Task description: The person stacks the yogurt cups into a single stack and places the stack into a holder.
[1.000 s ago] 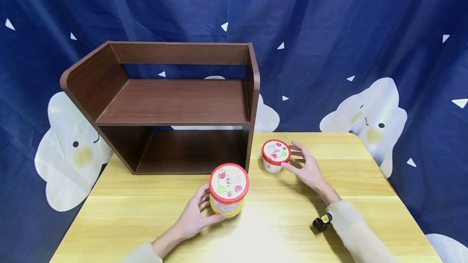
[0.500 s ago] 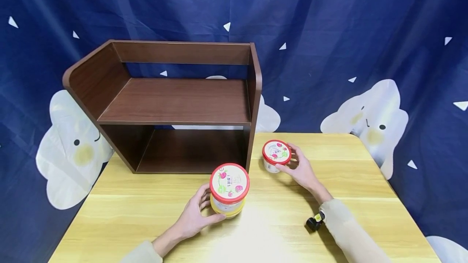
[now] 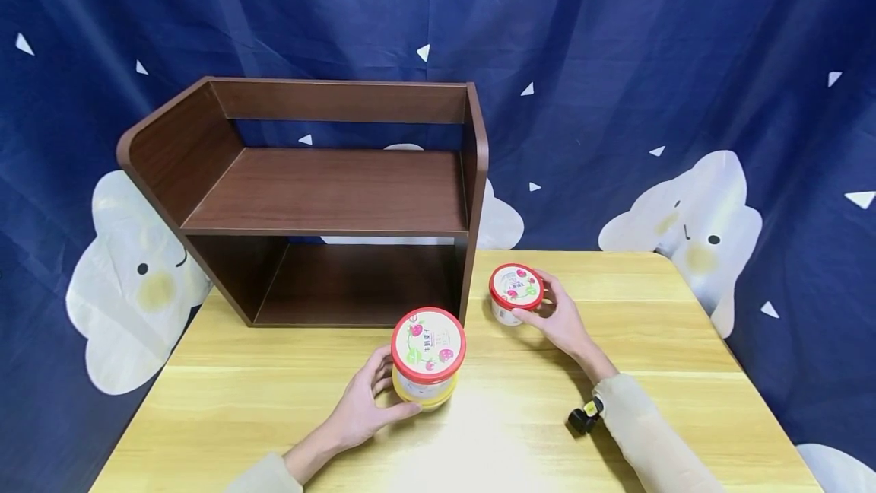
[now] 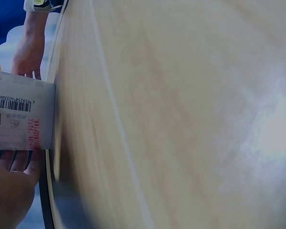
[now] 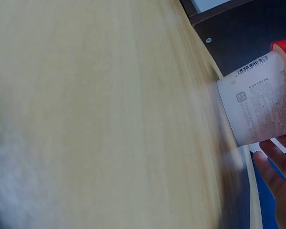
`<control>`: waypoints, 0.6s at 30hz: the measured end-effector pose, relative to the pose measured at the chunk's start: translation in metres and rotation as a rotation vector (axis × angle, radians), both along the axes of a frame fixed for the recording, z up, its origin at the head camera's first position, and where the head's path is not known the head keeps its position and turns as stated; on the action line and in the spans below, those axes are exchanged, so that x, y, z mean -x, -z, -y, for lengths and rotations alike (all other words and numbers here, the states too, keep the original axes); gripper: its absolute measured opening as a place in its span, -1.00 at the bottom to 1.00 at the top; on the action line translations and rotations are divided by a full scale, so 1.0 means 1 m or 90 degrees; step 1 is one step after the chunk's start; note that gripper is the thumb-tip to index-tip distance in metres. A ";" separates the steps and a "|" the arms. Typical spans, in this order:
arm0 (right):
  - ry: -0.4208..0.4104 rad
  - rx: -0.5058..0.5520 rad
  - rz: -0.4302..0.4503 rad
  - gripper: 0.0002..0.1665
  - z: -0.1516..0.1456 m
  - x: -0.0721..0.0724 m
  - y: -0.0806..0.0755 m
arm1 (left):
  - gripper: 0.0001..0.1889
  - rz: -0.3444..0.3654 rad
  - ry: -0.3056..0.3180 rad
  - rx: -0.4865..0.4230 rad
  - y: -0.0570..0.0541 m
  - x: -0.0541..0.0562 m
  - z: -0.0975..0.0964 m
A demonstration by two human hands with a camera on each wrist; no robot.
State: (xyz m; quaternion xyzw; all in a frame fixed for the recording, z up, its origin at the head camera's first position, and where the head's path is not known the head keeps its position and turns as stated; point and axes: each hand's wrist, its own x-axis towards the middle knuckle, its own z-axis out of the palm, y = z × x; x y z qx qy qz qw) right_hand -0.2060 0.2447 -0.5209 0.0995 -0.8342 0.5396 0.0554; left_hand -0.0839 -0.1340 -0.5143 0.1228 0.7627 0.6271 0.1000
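A tub with a red lid point(image 3: 429, 345) stands on top of a yellow-lidded tub point(image 4: 26, 112), both near the front of the table. My left hand point(image 3: 364, 406) curls round the lower, yellow-lidded tub from the left, thumb in front. In the left wrist view that tub's barcode side shows. Farther back, to the right of the shelf, another red-lidded paper tub point(image 3: 508, 312) rests upright on the table. My right hand point(image 3: 561, 323) holds it from the right, thumb at the front near the lid. Its printed side faces the right wrist view, where part of the hand is cut off.
A dark brown two-tier shelf point(image 3: 328, 189) stands at the back left of the wooden table point(image 3: 520, 409). Its right side panel lies close to the right-hand tub. Behind everything hangs a blue curtain point(image 3: 602, 97). A small black camera point(image 3: 583, 420) sits at my right wrist.
My right hand has moved left and its fingers have come round the red-lidded tub at the back. The left hand and its stacked tubs stay in place.
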 end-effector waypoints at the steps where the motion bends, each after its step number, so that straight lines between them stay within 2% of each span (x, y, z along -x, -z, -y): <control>1: 0.000 0.001 -0.001 0.04 0.000 0.000 0.000 | -0.10 -0.001 0.000 -0.001 0.000 0.000 0.000; 18: 0.004 0.002 -0.007 0.04 0.000 -0.002 -0.001 | -0.08 0.015 0.000 0.005 0.000 0.000 0.001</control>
